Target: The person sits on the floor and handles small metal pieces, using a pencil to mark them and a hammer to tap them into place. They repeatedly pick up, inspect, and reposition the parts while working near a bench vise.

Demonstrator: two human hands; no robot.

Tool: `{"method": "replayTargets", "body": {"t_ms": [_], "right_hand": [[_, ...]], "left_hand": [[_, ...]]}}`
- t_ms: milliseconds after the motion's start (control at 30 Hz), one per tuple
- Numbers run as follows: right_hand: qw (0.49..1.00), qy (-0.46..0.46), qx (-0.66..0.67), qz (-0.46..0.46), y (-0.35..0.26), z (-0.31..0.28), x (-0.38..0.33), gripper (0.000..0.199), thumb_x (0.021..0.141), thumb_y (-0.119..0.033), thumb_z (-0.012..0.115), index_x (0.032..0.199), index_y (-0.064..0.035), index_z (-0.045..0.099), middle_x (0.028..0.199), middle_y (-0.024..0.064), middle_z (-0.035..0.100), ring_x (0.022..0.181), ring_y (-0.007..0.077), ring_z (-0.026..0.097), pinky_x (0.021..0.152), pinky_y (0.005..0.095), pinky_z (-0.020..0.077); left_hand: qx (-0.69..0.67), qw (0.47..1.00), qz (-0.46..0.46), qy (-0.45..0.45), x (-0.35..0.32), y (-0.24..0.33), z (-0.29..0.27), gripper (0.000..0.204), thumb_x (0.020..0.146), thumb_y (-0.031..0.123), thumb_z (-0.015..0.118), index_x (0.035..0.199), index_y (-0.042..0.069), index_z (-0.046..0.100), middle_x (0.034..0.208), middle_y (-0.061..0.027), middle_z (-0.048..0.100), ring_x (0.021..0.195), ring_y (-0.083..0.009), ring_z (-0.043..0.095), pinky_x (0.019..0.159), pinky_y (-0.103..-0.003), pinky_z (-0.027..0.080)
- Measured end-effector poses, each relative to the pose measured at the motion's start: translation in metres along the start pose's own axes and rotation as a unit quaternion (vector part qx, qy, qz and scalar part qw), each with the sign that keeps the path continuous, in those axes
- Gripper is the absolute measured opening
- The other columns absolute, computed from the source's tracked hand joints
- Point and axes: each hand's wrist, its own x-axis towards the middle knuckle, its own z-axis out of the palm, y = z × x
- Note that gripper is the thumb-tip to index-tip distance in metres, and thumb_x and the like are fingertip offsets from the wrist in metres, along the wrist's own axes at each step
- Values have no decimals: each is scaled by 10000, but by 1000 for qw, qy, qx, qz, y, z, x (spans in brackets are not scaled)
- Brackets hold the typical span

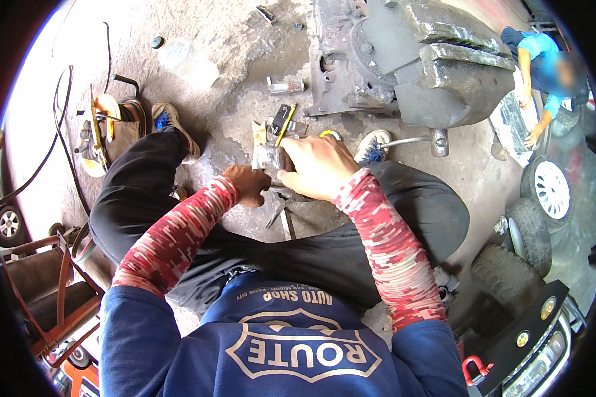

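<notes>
One dull grey, rounded metal part (267,157) sits between two hands, above rough concrete (245,73). The right hand (316,165) grips its right side, fingers partly closed; the left hand (246,185) curls at its lower left, hold undeterminable. Ahead: one slim yellow rod (287,126), one clear plastic bottle (184,58), one large cast-metal assembly (404,66).

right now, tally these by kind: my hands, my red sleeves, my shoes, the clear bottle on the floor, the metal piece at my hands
Hands: 2 (left hand, right hand)
Red sleeves: 2
Shoes: 2
Clear bottle: 1
Metal piece: 1
Total: 8
</notes>
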Motion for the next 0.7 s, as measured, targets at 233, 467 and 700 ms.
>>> {"method": "replayTargets", "body": {"t_ms": [233,467,700], "right_hand": [[998,-35,-49,16,4,5,2,268,748,-264,675,876,-30,652,807,206,687,817,379,686,780,477,539],[989,-108,-96,6,3,16,-1,212,699,-189,667,839,-30,678,857,189,706,870,358,698,814,459,549],[994,-68,-79,-20,-11,10,-13,187,667,-119,639,806,-29,726,837,168,720,837,321,718,774,440,562]], "left_hand": [[-2,996,-7,90,12,-20,15,347,756,200,638,1095,226,709,959,-174,712,893,-354,705,782,-433,572],[-80,954,4,289,-2,-19,-47,227,811,213,665,985,82,730,885,-165,717,820,-341,698,751,-421,558],[-113,894,-37,431,4,-13,-73,210,870,196,638,1053,132,719,871,-169,706,831,-359,694,743,-433,556]]}}
